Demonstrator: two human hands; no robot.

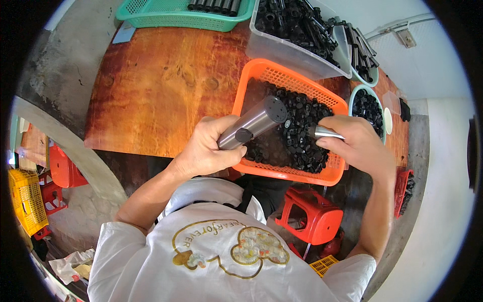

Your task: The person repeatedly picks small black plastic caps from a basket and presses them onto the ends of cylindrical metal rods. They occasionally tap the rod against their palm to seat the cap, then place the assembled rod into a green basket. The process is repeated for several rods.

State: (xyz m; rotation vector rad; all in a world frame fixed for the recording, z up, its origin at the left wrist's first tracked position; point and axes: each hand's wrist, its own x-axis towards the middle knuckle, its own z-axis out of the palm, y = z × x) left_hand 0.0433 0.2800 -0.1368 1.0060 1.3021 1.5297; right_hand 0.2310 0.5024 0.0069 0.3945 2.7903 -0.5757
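My left hand [204,148] is closed around a grey metal cylinder [254,123] with a black, holed end cap. The cylinder tilts up to the right, and a small round black knob [243,135] sits on its side by my thumb. My right hand [358,145] is closed on a short, shiny silver metal piece [327,132]; its full shape is hidden by my fingers. Both hands are over an orange plastic basket [289,175], which holds many small black plastic parts [307,146], heaped mostly toward its right side.
On the wooden table [151,90], a green basket [176,20] with metal tubes lies at the far left. A clear bin [292,53] of black parts stands behind the orange basket. Bowls with parts [368,108] line the right. A red stool [314,216] is below.
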